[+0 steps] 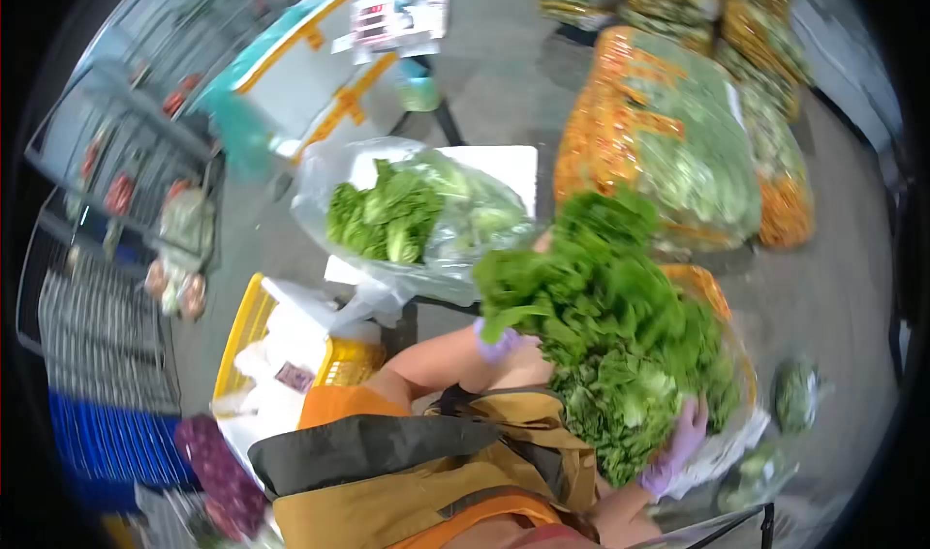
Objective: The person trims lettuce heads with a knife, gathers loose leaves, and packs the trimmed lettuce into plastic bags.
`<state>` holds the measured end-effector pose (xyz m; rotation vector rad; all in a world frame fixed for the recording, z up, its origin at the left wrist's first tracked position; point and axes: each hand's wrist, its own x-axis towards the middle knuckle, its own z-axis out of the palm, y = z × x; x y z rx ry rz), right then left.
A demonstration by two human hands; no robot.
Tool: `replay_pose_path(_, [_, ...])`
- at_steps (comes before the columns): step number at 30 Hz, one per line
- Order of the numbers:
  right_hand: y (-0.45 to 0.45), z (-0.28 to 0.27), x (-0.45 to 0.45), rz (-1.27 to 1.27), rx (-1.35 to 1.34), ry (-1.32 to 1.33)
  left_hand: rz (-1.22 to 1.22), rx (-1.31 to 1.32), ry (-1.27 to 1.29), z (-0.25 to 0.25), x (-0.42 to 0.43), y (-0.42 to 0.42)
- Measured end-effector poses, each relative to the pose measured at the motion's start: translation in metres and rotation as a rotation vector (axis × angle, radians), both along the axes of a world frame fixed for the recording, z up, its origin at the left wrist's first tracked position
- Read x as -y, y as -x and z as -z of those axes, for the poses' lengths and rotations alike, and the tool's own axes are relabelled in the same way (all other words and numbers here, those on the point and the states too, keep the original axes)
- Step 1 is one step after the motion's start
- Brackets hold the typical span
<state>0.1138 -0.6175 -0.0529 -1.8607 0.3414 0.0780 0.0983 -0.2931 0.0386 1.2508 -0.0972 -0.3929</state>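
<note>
A large heap of leafy green lettuce [620, 326] lies in front of me, over a basket with an orange rim [699, 278]. My left hand [499, 341], in a purple glove, is at the heap's left side, its fingers mostly hidden by the leaves. At the lower right, my right hand [686, 438], also gloved in purple, rests with spread fingers against the heap's edge. An open clear plastic bag [315, 186] holding green lettuce [387, 210] lies on a white board [521, 171] beyond my left hand.
A yellow crate [242, 341] with white bags stands at the left. Big orange net sacks of greens [678, 142] lie at the upper right. White boxes [300, 75], wire racks [107, 326] and a purple net sack [218, 467] are farther left. Bagged greens [796, 394] lie on the right floor.
</note>
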Motion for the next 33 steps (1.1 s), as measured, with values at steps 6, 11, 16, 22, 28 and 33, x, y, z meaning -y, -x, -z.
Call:
replay_pose_path(6, [-0.004,0.015,-0.013,0.083,-0.208,-0.227,-1.145,0.31,-0.249,-0.005,-0.173,0.058])
replay_pose_path(11, [-0.007,0.014,-0.035,0.06,-0.242,-0.404,-1.89,-0.029,-1.239,0.043,-0.296,0.125])
replay_pose_path(16, [-0.005,0.006,-0.032,0.042,-0.175,-0.441,-1.207,-0.586,-1.45,0.13,-0.349,0.162])
replay_pose_path(22, [-0.013,0.057,0.005,0.288,-0.188,-0.379,-1.309,-0.14,-0.812,0.107,-0.416,0.16])
replay_pose_path(28, [-0.045,0.103,0.049,0.271,-0.334,-0.104,-1.204,-0.453,-1.502,0.099,-0.458,0.107])
replay_pose_path(33, [-0.105,0.148,0.092,0.274,-0.396,0.704,-0.984,-0.371,-1.094,0.081,-0.454,0.081])
